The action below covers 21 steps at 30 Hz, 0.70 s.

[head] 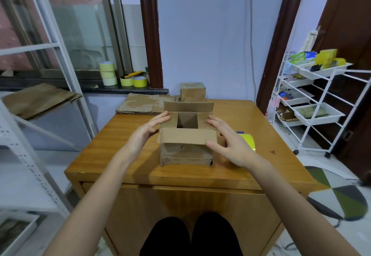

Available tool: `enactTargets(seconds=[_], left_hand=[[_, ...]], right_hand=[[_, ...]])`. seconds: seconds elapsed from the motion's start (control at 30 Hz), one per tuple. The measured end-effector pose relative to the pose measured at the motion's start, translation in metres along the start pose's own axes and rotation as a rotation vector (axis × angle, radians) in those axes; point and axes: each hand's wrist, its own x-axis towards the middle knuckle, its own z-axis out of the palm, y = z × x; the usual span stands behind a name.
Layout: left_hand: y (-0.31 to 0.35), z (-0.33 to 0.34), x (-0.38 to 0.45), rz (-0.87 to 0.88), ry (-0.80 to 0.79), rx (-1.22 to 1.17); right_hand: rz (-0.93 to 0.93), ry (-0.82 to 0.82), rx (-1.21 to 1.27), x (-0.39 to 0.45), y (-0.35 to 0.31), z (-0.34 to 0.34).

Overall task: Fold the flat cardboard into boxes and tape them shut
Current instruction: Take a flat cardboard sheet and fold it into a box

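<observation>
A small brown cardboard box is seen standing near the middle of the wooden desk, its top not yet closed. Its two side flaps are folded inward and lie roughly level, with a dark square gap left between them through which the inside is glimpsed. The far flap stands upright, and the near flap is bent outward and down toward the person. The cardboard looks worn and creased, and the lower front edge is ragged, with layered flap edges showing at the bottom.

The left hand is held at the box's left side with fingers straight, the fingertips resting at the left folded flap; nothing is clasped. The right hand is laid flat at the right side, fingers extended over the right flap and the thumb touching the near flap's right end; its grip is likewise spread and encloses nothing.

Behind the right hand a yellow tape roll is partly hidden, only its right portion being shown; a blue item at its far edge cannot be identified. The box's right wall is covered by the right hand. Whether the bottom has been taped cannot be told.

At the desk's far edge a stack of flat cardboard is laid, and beside it a finished box is partly hidden by the upright flap. Several tape rolls are ranged on the windowsill.
</observation>
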Motion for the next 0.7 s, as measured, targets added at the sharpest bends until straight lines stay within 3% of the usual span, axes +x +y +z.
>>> enactTargets(seconds=[0.1, 0.23, 0.4, 0.7], left_hand=[[-0.005, -0.004, -0.004, -0.008, -0.019, -0.127], [-0.008, -0.003, -0.007, 0.016, -0.034, -0.056], [-0.003, 0.003, -0.004, -0.016, 0.117, -0.004], [0.003, 0.022, -0.001, -0.056, 0.325, -0.069]], right_hand=[[-0.002, -0.015, -0.007, 0.000, 0.000, -0.001], [0.010, 0.055, 0.096, 0.003, 0.001, 0.002], [0.039, 0.141, 0.256, 0.008, -0.001, 0.008], [0.103, 0.220, 0.321, 0.013, -0.014, 0.006]])
